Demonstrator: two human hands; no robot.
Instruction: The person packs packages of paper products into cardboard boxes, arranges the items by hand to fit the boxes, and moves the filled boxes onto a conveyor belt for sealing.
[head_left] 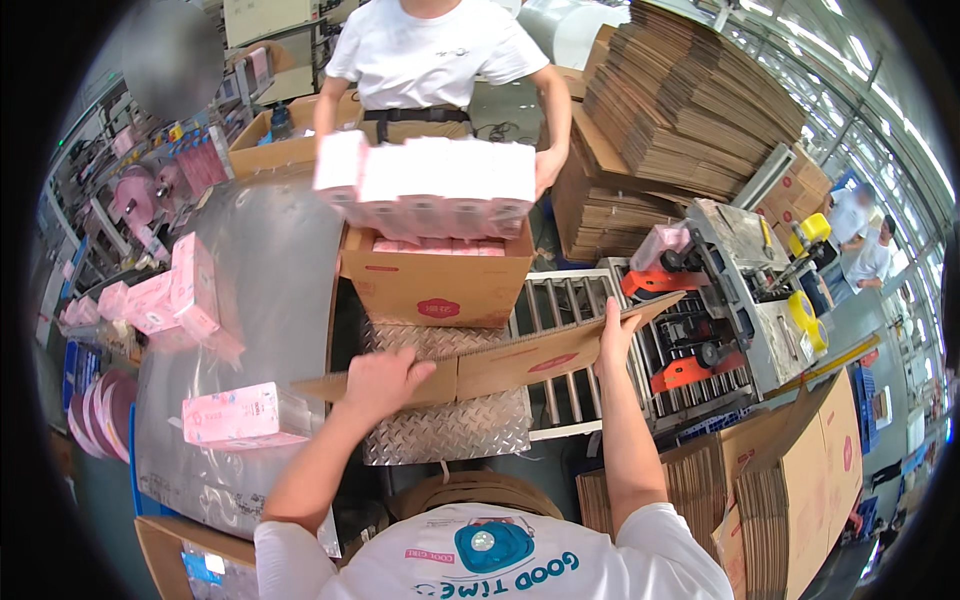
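Close in, the person's left hand (383, 380) is clamped over the near end of a flattened cardboard box (500, 360), fingers curled over its top edge, while the right hand (616, 330) grips the far end with the thumb behind the board. Held this way between both hands, the flat sits level above the ribbed metal plate (450, 425), crossing toward the roller conveyor (565, 385). To the left, pink wrapped packs (232, 413) lie on a shiny steel table (270, 270), within easy reach. Beyond the flat, an open carton (437, 285) stands already partly filled, and a co-worker (430, 60) lowers a row of pink packs (425, 185) into it. Farther right are a taping machine (740, 290) and stacked flat cardboard (690, 100).
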